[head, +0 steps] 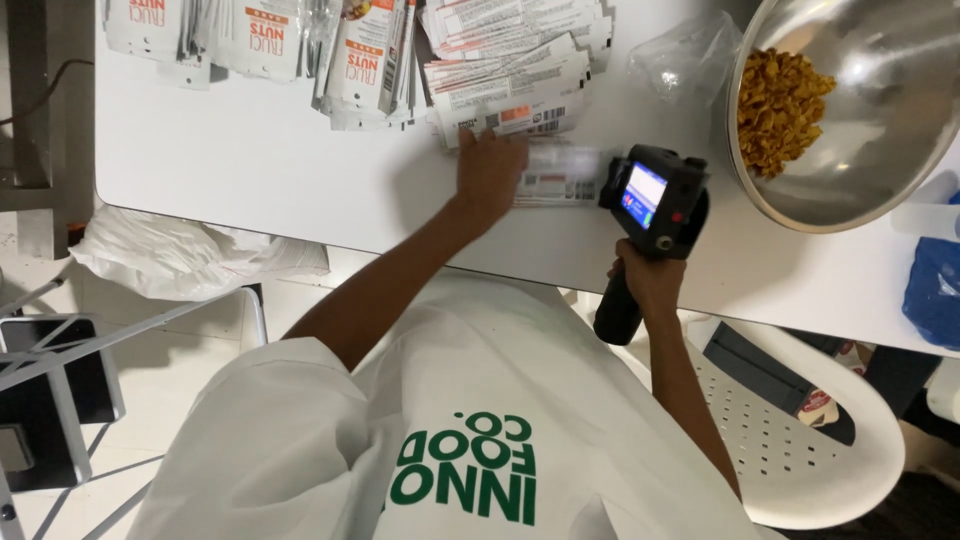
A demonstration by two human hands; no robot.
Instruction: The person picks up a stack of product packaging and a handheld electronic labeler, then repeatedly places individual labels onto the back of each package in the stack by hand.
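Left hand (488, 172) spread flat on a white pouch (560, 178) lying on the white table (250, 170), right hand (650, 278) wrapped around a black handheld printer (655, 200) beside it.

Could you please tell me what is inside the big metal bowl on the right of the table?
The metal bowl holds a heap of golden-brown snack pieces against its left wall; the rest of its inside shows bare metal. Whatever lies beneath the heap is covered.
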